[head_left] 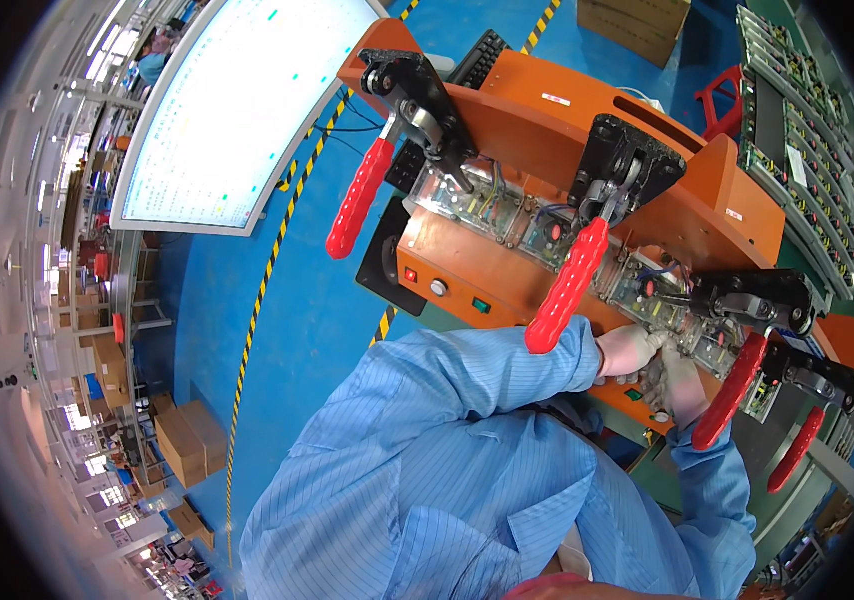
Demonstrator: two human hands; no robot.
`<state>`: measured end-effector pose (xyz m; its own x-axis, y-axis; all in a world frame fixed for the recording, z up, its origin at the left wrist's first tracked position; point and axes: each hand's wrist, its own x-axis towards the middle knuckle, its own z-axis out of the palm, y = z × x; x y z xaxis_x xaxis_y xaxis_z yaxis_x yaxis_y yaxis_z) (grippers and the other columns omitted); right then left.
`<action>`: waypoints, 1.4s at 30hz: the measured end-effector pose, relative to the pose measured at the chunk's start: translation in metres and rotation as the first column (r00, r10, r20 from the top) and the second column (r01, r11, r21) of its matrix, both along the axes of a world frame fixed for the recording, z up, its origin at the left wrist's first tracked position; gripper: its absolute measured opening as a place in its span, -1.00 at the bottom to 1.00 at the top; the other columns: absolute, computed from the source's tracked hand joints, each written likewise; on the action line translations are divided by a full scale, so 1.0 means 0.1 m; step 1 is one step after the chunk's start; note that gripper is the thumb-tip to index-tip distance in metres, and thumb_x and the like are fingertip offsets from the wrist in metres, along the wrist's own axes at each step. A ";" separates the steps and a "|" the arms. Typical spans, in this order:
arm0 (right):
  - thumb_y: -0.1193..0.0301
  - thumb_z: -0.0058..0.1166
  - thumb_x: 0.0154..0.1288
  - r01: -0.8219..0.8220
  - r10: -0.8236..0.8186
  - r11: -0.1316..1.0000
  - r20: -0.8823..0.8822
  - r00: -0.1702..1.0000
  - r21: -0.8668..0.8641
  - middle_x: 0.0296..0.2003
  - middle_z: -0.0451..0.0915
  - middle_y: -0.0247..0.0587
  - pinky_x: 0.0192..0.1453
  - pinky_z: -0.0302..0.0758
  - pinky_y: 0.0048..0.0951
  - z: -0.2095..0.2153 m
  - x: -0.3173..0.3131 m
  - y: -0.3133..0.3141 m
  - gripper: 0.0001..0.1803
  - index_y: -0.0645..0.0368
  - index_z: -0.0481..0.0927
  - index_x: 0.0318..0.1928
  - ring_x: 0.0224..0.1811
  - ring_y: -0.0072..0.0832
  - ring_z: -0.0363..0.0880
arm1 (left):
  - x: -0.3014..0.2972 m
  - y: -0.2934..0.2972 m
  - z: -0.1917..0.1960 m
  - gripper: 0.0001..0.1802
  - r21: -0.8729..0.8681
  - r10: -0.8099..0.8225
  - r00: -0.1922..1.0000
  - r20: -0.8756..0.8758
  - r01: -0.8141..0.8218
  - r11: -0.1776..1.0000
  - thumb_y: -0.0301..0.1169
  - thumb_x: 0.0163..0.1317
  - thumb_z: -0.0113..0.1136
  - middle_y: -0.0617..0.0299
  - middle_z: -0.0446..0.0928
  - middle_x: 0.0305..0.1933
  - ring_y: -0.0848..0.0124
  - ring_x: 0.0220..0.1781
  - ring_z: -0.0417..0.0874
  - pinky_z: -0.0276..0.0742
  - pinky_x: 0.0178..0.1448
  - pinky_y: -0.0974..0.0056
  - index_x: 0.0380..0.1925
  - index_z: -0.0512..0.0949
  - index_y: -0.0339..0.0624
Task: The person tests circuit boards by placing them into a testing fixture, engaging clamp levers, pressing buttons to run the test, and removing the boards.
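Standing before person: one orange fixture (502,275) with four red-handled toggle clamps (569,288) over row of clear-cased assemblies (467,207), exact count unclear. Left hand (630,350) and right hand (684,385) close together at fixture's front edge, right-hand portion; fingers partly hidden, grip cannot be told. Visible on fixture's front: one red switch (410,275), two green switches (481,305), two round knobs (438,288). Farther out: one monitor (237,115) at left, several circuit boards (809,125) at right
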<state>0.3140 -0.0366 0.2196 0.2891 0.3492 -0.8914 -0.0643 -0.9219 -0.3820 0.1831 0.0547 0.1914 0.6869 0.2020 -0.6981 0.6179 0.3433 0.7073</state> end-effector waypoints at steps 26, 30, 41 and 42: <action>-0.11 -0.35 0.44 0.090 -0.093 0.995 -0.068 0.993 -0.051 -0.72 0.42 -0.11 -0.79 0.17 -0.42 -0.05 0.00 0.03 -0.30 0.25 0.46 -0.55 -0.83 -0.37 0.30 | -0.01 0.07 0.19 -0.58 -0.034 -0.010 0.998 0.054 0.012 0.999 -0.11 0.46 -0.40 0.24 0.45 -0.60 0.40 -0.70 0.36 0.27 -0.63 0.28 -0.22 0.43 -0.11; -0.11 -0.35 0.45 0.111 -0.114 0.993 -0.098 0.989 -0.028 -0.72 0.42 -0.12 -0.81 0.15 -0.43 -0.10 0.03 0.00 -0.30 0.26 0.46 -0.54 -0.84 -0.38 0.28 | 0.00 0.05 0.16 -0.59 -0.042 0.006 0.998 0.060 -0.003 0.999 -0.11 0.47 -0.39 0.23 0.44 -0.61 0.40 -0.70 0.36 0.27 -0.62 0.28 -0.23 0.42 -0.12; -0.13 -0.37 0.45 0.141 -0.141 0.990 -0.109 0.984 -0.002 -0.73 0.41 -0.14 -0.84 0.10 -0.47 -0.16 0.03 -0.05 -0.29 0.26 0.45 -0.53 -0.87 -0.43 0.23 | 0.00 0.05 0.16 -0.58 -0.032 0.015 0.998 0.055 -0.013 0.999 -0.09 0.47 -0.39 0.24 0.43 -0.61 0.40 -0.69 0.37 0.27 -0.62 0.26 -0.24 0.41 -0.12; -0.13 -0.37 0.45 0.141 -0.140 0.990 -0.109 0.984 -0.001 -0.73 0.41 -0.14 -0.84 0.10 -0.47 -0.15 0.03 -0.04 -0.29 0.26 0.45 -0.53 -0.87 -0.43 0.23 | 0.00 0.05 0.16 -0.58 -0.031 0.015 0.998 0.056 -0.013 0.999 -0.09 0.47 -0.39 0.24 0.43 -0.61 0.40 -0.69 0.37 0.27 -0.62 0.26 -0.24 0.41 -0.12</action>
<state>0.3168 -0.0409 0.2044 0.2376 0.3175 -0.9180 -0.2345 -0.8984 -0.3714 0.1828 0.0597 0.2072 0.7222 0.1909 -0.6648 0.5727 0.3739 0.7295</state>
